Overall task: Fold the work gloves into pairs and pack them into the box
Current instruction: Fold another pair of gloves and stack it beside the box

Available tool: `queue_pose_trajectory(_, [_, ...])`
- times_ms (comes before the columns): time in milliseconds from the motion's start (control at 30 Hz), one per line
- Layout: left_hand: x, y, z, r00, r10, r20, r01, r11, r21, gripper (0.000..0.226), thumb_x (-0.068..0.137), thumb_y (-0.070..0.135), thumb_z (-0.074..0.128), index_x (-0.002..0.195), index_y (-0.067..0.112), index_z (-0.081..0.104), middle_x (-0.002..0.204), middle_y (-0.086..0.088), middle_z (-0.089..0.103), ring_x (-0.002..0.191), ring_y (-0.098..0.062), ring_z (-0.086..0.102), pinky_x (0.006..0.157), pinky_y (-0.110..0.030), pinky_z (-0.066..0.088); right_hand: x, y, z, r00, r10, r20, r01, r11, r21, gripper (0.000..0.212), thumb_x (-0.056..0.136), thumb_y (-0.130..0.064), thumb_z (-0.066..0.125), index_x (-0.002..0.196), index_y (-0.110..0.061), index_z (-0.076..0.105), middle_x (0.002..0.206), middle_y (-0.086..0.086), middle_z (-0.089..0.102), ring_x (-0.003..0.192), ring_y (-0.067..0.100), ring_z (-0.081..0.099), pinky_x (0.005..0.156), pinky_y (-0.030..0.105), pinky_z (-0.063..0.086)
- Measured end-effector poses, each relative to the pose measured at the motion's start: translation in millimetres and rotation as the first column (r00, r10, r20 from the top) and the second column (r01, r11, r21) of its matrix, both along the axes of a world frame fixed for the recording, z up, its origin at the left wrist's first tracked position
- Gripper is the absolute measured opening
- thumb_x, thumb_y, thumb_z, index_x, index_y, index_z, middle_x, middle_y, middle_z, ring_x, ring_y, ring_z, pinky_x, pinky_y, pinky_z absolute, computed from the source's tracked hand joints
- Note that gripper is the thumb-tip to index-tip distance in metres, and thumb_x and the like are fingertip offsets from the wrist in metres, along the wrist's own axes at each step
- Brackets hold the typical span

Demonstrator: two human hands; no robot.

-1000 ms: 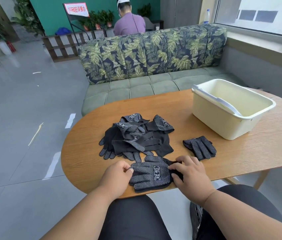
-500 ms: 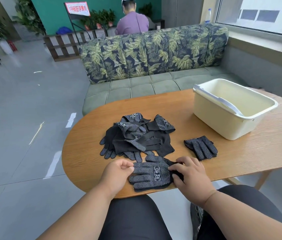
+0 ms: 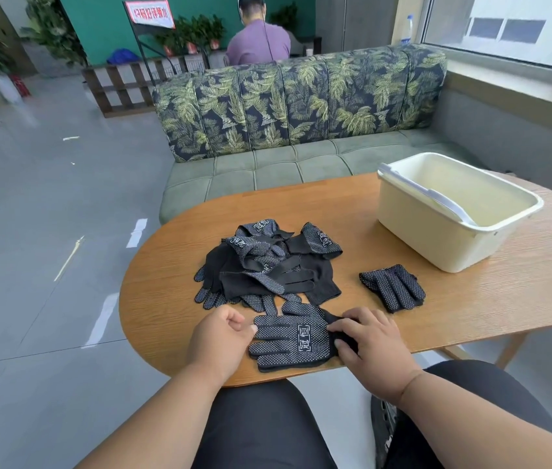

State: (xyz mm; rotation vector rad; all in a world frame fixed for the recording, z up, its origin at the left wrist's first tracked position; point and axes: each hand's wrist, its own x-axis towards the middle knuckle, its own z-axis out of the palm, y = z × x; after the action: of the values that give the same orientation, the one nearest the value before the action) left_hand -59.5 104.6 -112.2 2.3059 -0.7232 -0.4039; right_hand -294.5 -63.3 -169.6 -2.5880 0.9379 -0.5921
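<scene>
Head view: a seated person worked at the near edge of an oval wooden worktop (image 3: 470, 309), both hands on one dotted black pair (image 3: 293, 340) of stacked gloves lying flat, fingertips toward the left.
Left hand (image 3: 220, 336): fingers curled at the pair's fingertip end, touching it; whether they actually pinched the cloth could not be told.
Right hand (image 3: 369, 346): fingers bent over the cuff end, thumb under the edge, gripping the black cuff.
Pile (image 3: 267, 265): loose unsorted gloves lay heaped mid-worktop, just beyond the pair, some dotted side up, some plain.
Folded pair (image 3: 393, 287): one finished bundle sat right of the pile, near the box but not in it.
Box (image 3: 450, 238): a cream tub with a grey handle laid across its opening stood at the far right; what showed of its inside looked bare.
Step in hand: probably squaring up the two stacked gloves before the fold; little of the task looked done, since nothing was packed.
Next move: likely bringing the cuff end over toward the fingertips, or the reverse, with both layers kept aligned, then carrying the bundle right, past the handle, into the box.
Risk: the lower glove might slip askew during the fold.
</scene>
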Motion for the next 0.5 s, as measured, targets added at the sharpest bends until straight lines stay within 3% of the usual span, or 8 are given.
queue_pose_trajectory(133, [-11,12,4,0.985,-0.141,0.096,0.133,0.988,0.084,0.015,0.085,0.046,0.077,0.084,0.033,0.069,0.089,0.014,0.065,0.08,0.0,0.062,0.07,-0.022,0.048,1,-1,-1,1.0,0.002,-0.009,-0.002,1.0,0.001,0.03,0.088,-0.05,0.051,0.111,-0.046,0.069,0.115,-0.016,0.057,0.103,0.016,0.05,0.09,0.039,0.041])
queue_pose_trajectory(233, [-18,20,-3,0.967,-0.236,0.099,0.222,0.966,0.135,0.01,0.086,0.043,0.076,0.09,0.036,0.07,0.094,0.016,0.061,0.085,0.0,0.06,0.079,-0.023,0.051,1,0,-1,1.0,0.001,-0.014,-0.001,1.0,0.003,0.031,0.088,-0.051,0.049,0.112,-0.047,0.068,0.114,-0.017,0.056,0.101,0.016,0.049,0.088,0.04,0.042])
queue_pose_trajectory(500, [-22,23,-4,0.953,-0.249,0.17,0.229,0.965,0.129,0.015,0.088,0.041,0.075,0.079,0.034,0.066,0.093,0.017,0.058,0.082,-0.001,0.057,0.077,-0.024,0.05,0,0,-1,1.0,0.005,-0.017,-0.005,1.0,0.008,0.031,0.088,-0.051,0.05,0.112,-0.046,0.068,0.114,-0.017,0.056,0.103,0.017,0.051,0.088,0.039,0.042])
